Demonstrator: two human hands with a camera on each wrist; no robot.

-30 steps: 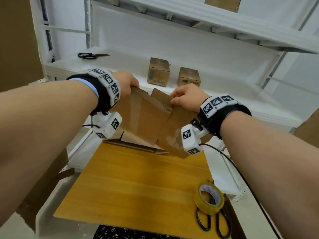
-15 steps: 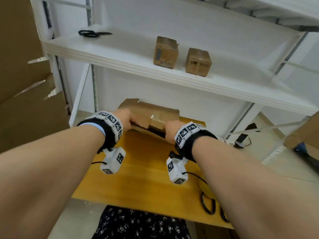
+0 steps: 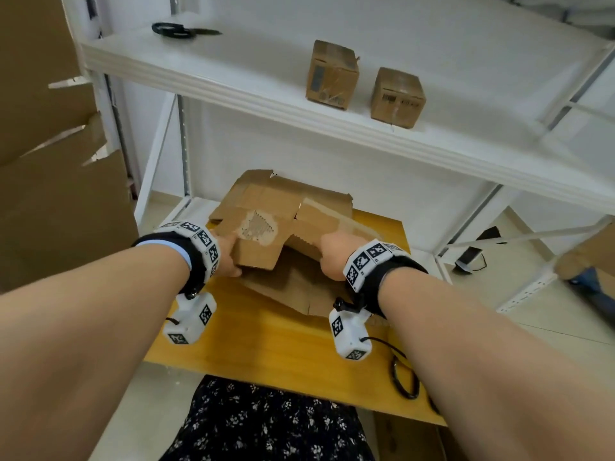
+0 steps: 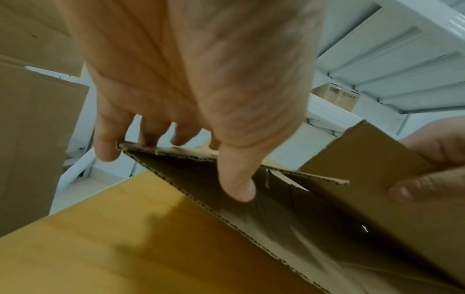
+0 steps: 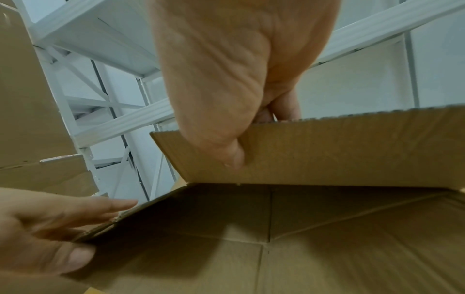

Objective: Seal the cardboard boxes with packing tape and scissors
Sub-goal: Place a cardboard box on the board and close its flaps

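Observation:
A worn, unsealed cardboard box (image 3: 266, 234) with its flaps open hangs just above the yellow table (image 3: 266, 341). My left hand (image 3: 229, 257) pinches its left flap edge, thumb (image 4: 236, 189) on the inner face and fingers behind the edge. My right hand (image 3: 332, 257) grips the right flap (image 5: 327, 149), thumb (image 5: 226, 153) on the near face and fingers behind. The box's brown inside (image 5: 276, 228) opens toward the wrist cameras. Black scissors (image 3: 404, 380) lie at the table's right edge, partly hidden by my right arm. No tape roll is in sight.
A white shelf (image 3: 299, 104) above the table carries two small taped boxes (image 3: 332, 74) (image 3: 397, 98) and a second pair of scissors (image 3: 179, 29). Large cardboard sheets (image 3: 50, 194) stand at the left. A shelf upright (image 3: 466, 227) stands at the right.
Both hands brought the box down from shelf height to just above the table and tipped it flatter, keeping their grips. The head view tilted down, and my right arm now hides the tape roll.

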